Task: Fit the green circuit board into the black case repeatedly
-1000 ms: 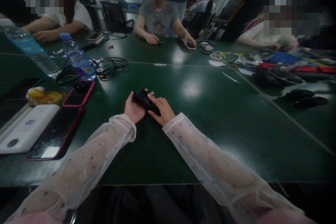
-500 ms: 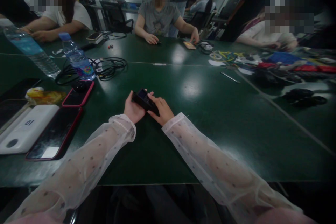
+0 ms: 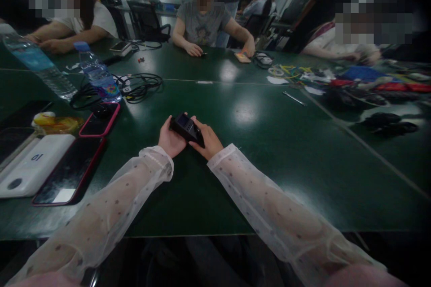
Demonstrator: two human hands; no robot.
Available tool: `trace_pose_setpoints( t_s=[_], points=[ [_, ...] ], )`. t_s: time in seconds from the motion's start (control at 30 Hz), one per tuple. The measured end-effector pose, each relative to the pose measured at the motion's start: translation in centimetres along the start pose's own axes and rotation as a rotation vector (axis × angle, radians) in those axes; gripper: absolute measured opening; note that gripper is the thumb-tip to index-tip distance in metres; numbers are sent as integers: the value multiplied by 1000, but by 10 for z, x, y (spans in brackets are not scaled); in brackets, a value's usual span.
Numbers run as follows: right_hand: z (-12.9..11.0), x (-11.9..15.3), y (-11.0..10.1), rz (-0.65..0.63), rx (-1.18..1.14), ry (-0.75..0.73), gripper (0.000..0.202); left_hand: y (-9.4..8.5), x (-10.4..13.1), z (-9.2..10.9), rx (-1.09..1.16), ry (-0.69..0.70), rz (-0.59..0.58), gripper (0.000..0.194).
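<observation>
A small black handheld device, with a little screen at its upper left end and rows of buttons below, is held just above the green table. My left hand cups it from the left and underneath, thumb along its edge. Closed round its right side is my right hand, with fingers along the far edge and thumb at the near edge. The fingers under the device are hidden. Its make and exact kind are too small to read.
Left of me lie phones, a white power bank, and a pink-edged phone. Two water bottles stand behind, beside black cables. A metal rod and piled cables are at right. Other people sit opposite.
My right fingers have shifted from over the device's face to its far edge, so more of the buttons show. The device stays in both hands at nearly the same spot.
</observation>
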State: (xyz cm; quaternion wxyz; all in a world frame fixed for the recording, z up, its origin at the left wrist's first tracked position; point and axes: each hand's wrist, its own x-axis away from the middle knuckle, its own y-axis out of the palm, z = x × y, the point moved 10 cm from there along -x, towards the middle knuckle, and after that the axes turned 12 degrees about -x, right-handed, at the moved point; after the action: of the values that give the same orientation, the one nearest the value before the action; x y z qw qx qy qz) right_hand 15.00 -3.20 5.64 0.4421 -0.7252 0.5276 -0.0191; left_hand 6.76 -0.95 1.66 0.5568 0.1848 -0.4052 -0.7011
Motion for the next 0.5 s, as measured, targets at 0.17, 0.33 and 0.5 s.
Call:
trace_pose_setpoints(
  t_s=[0.17,0.33,0.5],
  points=[
    [-3,0,-1,0,18,-16,75,0,0,2,-1,20,-7,48],
    [-3,0,-3,14,20,-25,75,1,1,3,-28,18,-10,50],
    [-5,0,-4,22,26,-41,74,1,1,3,-26,9,-14,52]
  ],
)
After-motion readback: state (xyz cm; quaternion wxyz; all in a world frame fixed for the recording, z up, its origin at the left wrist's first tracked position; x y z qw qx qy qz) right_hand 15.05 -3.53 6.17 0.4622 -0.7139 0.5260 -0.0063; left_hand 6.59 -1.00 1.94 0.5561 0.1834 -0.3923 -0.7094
